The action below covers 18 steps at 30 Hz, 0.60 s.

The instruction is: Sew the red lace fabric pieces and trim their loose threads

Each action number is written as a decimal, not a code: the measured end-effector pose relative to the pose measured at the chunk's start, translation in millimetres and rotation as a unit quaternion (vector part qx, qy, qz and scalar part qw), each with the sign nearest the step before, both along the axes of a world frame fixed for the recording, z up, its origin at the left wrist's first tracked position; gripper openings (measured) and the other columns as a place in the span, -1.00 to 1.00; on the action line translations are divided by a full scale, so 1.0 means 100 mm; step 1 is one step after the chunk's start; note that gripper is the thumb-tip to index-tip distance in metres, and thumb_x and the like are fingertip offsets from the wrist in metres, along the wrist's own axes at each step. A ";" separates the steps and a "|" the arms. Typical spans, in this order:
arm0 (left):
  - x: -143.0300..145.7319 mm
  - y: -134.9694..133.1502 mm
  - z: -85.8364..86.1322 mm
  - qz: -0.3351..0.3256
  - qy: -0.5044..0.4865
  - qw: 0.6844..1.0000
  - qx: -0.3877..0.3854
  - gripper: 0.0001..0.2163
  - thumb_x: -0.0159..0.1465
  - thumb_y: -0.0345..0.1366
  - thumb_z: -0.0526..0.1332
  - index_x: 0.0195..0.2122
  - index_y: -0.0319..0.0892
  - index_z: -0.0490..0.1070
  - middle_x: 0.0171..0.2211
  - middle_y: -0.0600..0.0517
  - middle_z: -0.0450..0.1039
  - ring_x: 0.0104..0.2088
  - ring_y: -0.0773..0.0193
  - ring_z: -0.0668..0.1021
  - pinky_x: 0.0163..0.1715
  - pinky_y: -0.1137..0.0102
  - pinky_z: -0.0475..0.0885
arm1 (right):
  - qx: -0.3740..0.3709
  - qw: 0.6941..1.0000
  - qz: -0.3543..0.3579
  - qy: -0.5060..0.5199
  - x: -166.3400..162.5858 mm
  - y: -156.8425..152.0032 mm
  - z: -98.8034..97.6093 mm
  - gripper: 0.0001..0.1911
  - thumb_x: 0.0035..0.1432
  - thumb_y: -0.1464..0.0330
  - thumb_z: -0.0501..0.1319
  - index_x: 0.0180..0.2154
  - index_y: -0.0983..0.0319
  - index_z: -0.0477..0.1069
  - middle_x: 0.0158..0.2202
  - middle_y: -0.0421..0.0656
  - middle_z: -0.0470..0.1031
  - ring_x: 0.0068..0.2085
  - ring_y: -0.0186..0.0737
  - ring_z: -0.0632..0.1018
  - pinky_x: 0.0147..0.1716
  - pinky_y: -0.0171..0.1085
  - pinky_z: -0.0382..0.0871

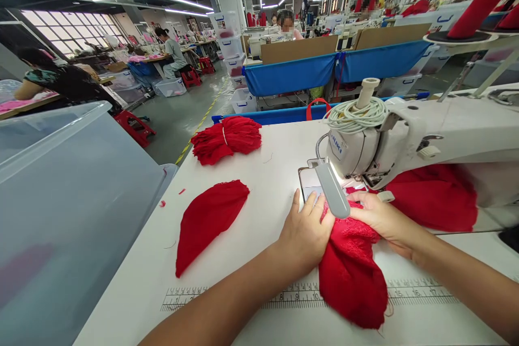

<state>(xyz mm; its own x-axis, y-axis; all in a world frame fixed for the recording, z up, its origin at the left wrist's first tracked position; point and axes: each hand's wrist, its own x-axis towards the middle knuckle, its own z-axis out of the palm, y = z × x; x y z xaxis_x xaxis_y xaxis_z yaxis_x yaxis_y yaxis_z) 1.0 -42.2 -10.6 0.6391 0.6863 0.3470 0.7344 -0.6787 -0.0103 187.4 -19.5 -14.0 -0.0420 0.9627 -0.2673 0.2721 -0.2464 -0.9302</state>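
Note:
A piece of red fabric (pixel 352 275) with a gathered, lacy upper part lies under the head of a white sewing machine (pixel 438 124) and hangs down over the table. My left hand (pixel 306 227) lies flat along the fabric's left edge, fingers spread near the needle plate. On the other side, my right hand (pixel 375 219) grips the fabric's right edge close to the needle area; some of its fingertips are hidden. A grey lamp arm (pixel 333 192) covers part of the stitching spot. More red fabric (pixel 436 197) lies beneath the machine arm.
On the white table (pixel 259 173) are a tied bundle of red fabric pieces (pixel 227 139) and a single curved red piece (pixel 213 221). A printed ruler (pixel 290 296) runs along the front. A translucent plastic bin (pixel 77 211) stands left. A red thread cone (pixel 484 2) rises at right.

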 end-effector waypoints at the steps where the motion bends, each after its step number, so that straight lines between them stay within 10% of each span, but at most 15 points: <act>1: 0.00 0.01 0.00 -0.006 -0.006 1.000 0.019 -0.75 0.29 -0.47 0.02 -0.05 -0.27 0.37 -0.06 -0.19 0.47 -0.02 0.02 0.48 0.13 -0.15 0.25 | -0.005 1.000 -0.015 0.005 0.01 -0.01 0.00 -0.73 -0.05 0.24 0.29 -0.26 0.18 0.38 -0.41 -0.13 0.58 -0.38 -0.14 0.60 -0.42 -0.25 0.45; 7: 0.03 0.06 0.01 -0.059 -0.040 0.996 0.050 -0.82 0.21 -0.58 0.01 -0.38 -0.22 0.32 -0.39 -0.06 0.35 -0.30 0.20 0.45 -0.33 0.37 0.45 | -0.020 0.999 0.001 0.046 0.05 -0.04 0.07 -0.69 -0.11 0.28 0.25 -0.23 0.14 0.40 -0.42 -0.23 0.56 -0.41 -0.16 0.57 -0.45 -0.27 0.41; 18: 0.03 0.10 0.12 -0.079 -0.042 0.995 -0.040 -0.79 0.31 -0.50 -0.07 -0.27 -0.25 0.35 -0.34 -0.08 0.40 -0.34 0.20 0.44 -0.31 0.31 0.46 | 0.083 0.983 0.065 -0.148 -0.02 -0.04 0.21 -0.75 -0.05 0.18 0.15 -0.43 0.17 0.51 -0.40 -0.18 0.60 -0.34 -0.09 0.57 -0.30 -0.21 0.40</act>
